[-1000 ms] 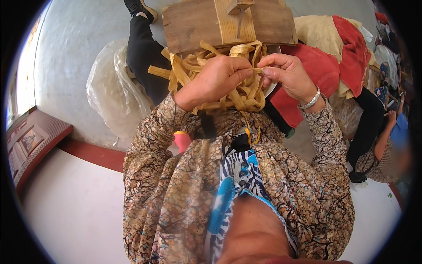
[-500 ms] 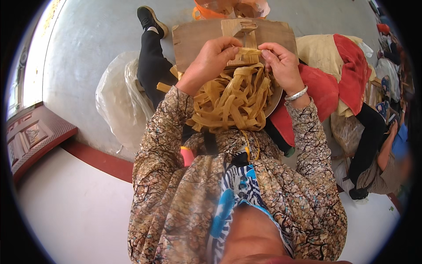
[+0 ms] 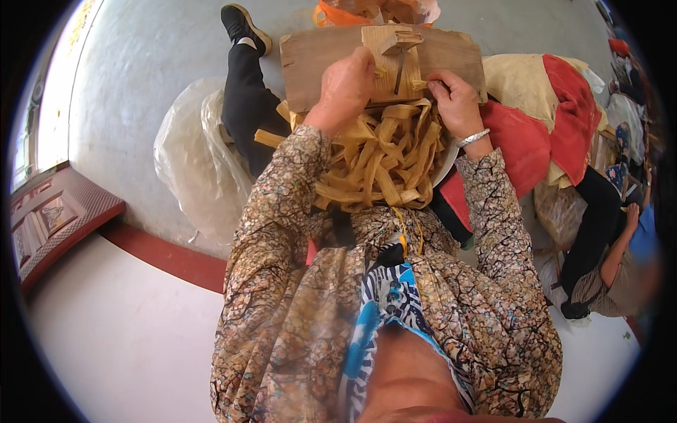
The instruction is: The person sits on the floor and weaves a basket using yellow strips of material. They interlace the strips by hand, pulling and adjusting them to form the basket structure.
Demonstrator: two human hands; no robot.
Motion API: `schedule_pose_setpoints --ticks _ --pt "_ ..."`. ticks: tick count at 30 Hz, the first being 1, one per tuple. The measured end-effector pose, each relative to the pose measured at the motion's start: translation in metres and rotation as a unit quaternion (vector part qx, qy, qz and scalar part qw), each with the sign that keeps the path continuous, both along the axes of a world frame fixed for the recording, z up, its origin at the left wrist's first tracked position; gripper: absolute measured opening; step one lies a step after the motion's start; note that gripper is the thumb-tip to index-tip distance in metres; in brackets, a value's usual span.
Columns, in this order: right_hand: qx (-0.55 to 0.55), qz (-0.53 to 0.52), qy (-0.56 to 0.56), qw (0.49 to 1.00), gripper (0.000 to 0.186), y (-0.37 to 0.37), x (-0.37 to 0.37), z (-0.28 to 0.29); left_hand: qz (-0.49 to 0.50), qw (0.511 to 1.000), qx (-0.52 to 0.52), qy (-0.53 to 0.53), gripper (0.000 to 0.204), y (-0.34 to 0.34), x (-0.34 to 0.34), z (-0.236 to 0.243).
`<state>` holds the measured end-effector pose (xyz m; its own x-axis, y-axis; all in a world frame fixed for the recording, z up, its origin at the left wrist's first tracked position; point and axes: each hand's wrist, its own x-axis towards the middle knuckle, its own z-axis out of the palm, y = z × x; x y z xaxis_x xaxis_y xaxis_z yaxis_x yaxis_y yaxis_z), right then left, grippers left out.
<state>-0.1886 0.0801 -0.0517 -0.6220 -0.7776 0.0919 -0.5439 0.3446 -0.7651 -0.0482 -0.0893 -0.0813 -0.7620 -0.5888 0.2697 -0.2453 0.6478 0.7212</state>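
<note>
"Left hand [image 3: 345,88] and right hand [image 3: 458,106] stand farther apart than half a second ago, and no strip now shows running unbroken between them."

"What has each got?"

"Right pinches a short yellow end [image 3: 419,84] between thumb and fingers. Left is closed, apparently on a yellow scrap [image 3: 381,72]. Between them a thin dark pin [image 3: 400,72] shows over the wooden board [image 3: 314,60]."

"How far along?"

"Plenty left, I'd judge — long yellow strips [image 3: 381,158] lie in a loose, tangled heap on this side of the board, a pale rim [image 3: 446,163] showing at its right."

"Anything done?"

"Hard to say. Past the board's far edge, an orange bag [image 3: 337,15] holds something tan — whether that's finished pieces, I can't tell."
</note>
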Motion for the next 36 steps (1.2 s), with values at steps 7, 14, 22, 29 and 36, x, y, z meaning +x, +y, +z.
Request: schedule_pose_setpoints --ticks 7,14,22,29,36 --pt "0.041 0.046 0.318 0.946 0.022 0.048 0.026 0.046 -0.147 0.883 0.442 0.052 0.008 0.042 0.037 0.035" --pt "-0.063 0.032 0.217 0.974 0.018 0.022 0.068 0.057 -0.165 0.667 0.722 0.079 0.021 0.085 0.043 0.074" --pt "0.011 0.034 -0.014 0.999 0.014 0.033 0.064 0.041 -0.194 0.971 -0.085 -0.11 0.018 0.064 0.077 0.081" --pt "0.016 0.219 -0.453 0.864 0.018 0.045 0.126 0.121 -0.194 0.951 0.231 -0.06 0.026 0.035 0.074 0.104" --pt "-0.215 0.071 -0.435 0.872 0.024 0.04 0.08 0.081 -0.249 0.772 0.576 0.1 0.034 0.086 0.069 0.091"
